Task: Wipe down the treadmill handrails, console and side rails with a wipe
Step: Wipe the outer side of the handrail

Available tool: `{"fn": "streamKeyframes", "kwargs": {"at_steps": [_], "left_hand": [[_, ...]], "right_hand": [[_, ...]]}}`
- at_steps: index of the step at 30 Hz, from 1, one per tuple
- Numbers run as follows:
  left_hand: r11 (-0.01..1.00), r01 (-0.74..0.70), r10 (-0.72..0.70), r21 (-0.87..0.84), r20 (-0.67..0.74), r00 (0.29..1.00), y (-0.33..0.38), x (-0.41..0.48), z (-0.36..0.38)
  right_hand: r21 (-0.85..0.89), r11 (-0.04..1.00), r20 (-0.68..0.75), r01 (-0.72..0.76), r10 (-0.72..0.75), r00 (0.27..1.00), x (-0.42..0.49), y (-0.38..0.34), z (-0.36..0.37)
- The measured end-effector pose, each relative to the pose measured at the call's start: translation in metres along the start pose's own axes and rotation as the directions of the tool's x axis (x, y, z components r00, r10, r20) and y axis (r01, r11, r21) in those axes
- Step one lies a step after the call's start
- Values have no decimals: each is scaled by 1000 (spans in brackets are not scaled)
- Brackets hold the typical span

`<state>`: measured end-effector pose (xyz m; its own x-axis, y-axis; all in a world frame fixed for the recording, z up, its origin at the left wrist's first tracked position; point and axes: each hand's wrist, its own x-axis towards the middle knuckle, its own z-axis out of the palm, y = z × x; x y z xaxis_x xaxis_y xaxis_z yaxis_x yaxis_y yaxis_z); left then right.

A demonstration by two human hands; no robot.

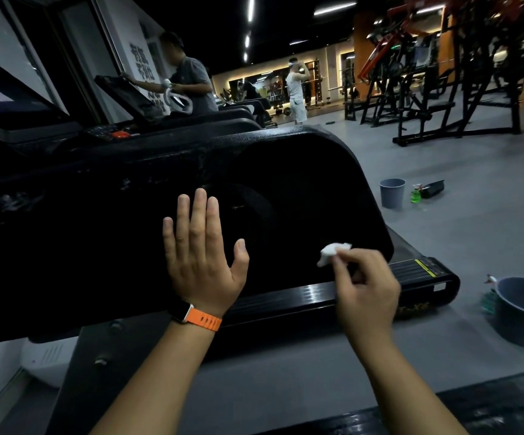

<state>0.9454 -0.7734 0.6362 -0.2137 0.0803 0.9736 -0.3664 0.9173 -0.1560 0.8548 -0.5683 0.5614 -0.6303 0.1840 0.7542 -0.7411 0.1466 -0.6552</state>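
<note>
From where I stand, the person is working on the broad black handrail panel (301, 183) of the treadmill. The left hand (202, 255), with an orange-strapped watch (198, 317) at the wrist, lies flat against the panel with its fingers straight and spread, gripping nothing. The right hand (365, 290) pinches a small white wipe (333, 251) between thumb and fingertips, bunched into a wad and pressed to the panel's lower right part, just above the glossy side rail (317, 293).

I judge this to be the handrail stage, with a good deal left. The top edge of the panel shows pale smears and specks, and the console (0, 98) sits far off to the left in the dark.

To do this step well, I'd open that wad out. Pinched so small, only a corner meets the surface, and a panel this wide wants the wipe spread under flat fingers. Long overlapping strokes from the top edge downward would carry the grime toward the side rail, which can be finished last. The flat left hand steadies the body nicely, but it is touching the surface being cleaned, so its patch needs a pass too.

A grey bucket (391, 193) and a green spray bottle (416, 194) stand on the floor well beyond the treadmill, should the wipe need refreshing.
</note>
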Motion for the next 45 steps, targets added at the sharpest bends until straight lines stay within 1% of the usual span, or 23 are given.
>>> {"fn": "streamKeyframes", "kwargs": {"at_steps": [2, 6, 9, 10, 13, 14, 17, 18, 21, 23, 25, 26, 29, 30, 33, 34, 37, 38, 40, 41, 42, 44, 45], "left_hand": [[1000, -1, 1, 0, -4, 1000, 0, 0, 0], [1000, 0, 0, 0, -3, 1000, 0, 0, 1], [1000, 2, -2, 5, -9, 1000, 0, 0, 1], [1000, 2, -2, 6, -10, 1000, 1, 0, 1], [1000, 2, -2, 8, -11, 1000, 1, 0, 1], [1000, 3, -3, 10, -10, 1000, 1, 0, 2], [1000, 3, -2, 13, -8, 1000, 1, 0, 1], [1000, 2, -2, 12, -9, 1000, 1, 1, 1], [1000, 1, -1, 15, -11, 1000, 2, 0, 1], [1000, 0, 0, 20, -12, 1000, 1, 0, 1], [1000, -2, 2, 23, -13, 1000, 2, 0, 0], [1000, -1, 2, 22, -13, 1000, 2, 0, 0], [1000, 2, -2, 14, -14, 1000, 2, -1, 1], [1000, 3, -3, 16, -14, 1000, 1, 0, 1], [1000, 2, -2, 20, -16, 1000, 2, -1, 1], [1000, 3, -3, 18, -15, 1000, 3, -1, 1], [1000, 8, -8, 21, -17, 1000, 2, -1, 2], [1000, 8, -8, 24, -17, 1000, 2, -1, 2], [1000, 3, -3, 29, -17, 1000, 2, -1, 1], [1000, 1, 0, 29, -17, 1000, 2, -1, 1], [1000, 1, 0, 27, -17, 1000, 3, 0, 1], [1000, 4, -4, 25, -19, 1000, 3, 0, 1], [1000, 7, -6, 27, -19, 1000, 3, 0, 1]], "right_hand": [[55, 995, -87, -83, 88, 992, 8, -1, 2], [28, 996, 40, 82, -83, 996, 5, -16, 9], [65, 998, -101, -21, 28, 994, 27, -12, 5], [69, 997, -111, -31, 39, 993, 29, -13, 7], [-2, 993, 44, 115, -115, 992, 24, -23, 14], [-14, 990, 53, 140, -139, 989, 28, -23, 13], [15, 999, -118, 43, -41, 992, 50, -21, 8], [20, 999, -119, 44, -41, 992, 51, -24, 10], [-27, 979, 15, 201, -200, 980, 41, -36, 18], [-29, 980, -41, 198, -199, 979, 53, -29, 15], [9, 993, -146, 115, -112, 983, 68, -23, 12], [11, 994, -148, 113, -110, 983, 68, -23, 13], [-52, 968, -53, 246, -248, 967, 56, -30, 16], [-64, 965, -69, 253, -258, 964, 61, -26, 13], [-14, 993, -207, 114, -115, 971, 82, -12, 2], [-6, 994, -175, 111, -110, 978, 78, -12, 3], [-50, 975, 6, 215, -215, 977, 53, -19, 5], [-47, 978, -17, 201, -202, 979, 54, -15, 1], [13, 998, -154, 54, -51, 987, 65, -7, -7], [42, 999, -182, 5, 2, 983, 66, -5, -7], [42, 999, -154, 4, 3, 988, 63, -5, -6], [-6, 996, 7, 87, -87, 996, 45, -10, 0], [-16, 992, 48, 123, -122, 991, 41, -11, -1]]}}
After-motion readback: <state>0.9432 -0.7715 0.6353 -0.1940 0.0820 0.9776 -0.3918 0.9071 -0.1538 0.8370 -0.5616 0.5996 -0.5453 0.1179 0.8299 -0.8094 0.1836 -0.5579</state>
